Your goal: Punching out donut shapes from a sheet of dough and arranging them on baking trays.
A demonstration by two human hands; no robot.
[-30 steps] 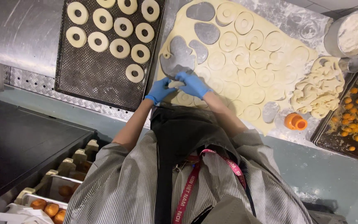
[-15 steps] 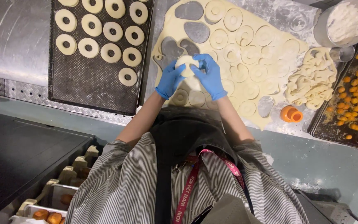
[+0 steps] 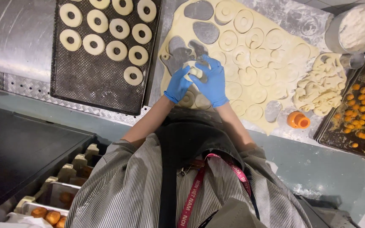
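Off to the side there's a metal bowl of flour (image 3: pixel 353 29) at the top right, with a heap of dough scraps (image 3: pixel 322 86) just below it. An orange cutter (image 3: pixel 298 120) sits on the floury steel tabletop (image 3: pixel 292 19), near a dark tray of small orange balls (image 3: pixel 362 118). Lower left, a rack of trays (image 3: pixel 51 196).

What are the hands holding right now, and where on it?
Both hands, left hand and right hand, hold one cut dough ring by its opposite edges.

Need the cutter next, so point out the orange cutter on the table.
In the head view, the orange cutter sits on the steel table to the person's right, just past the rolled dough sheet, below the scrap dough pile.
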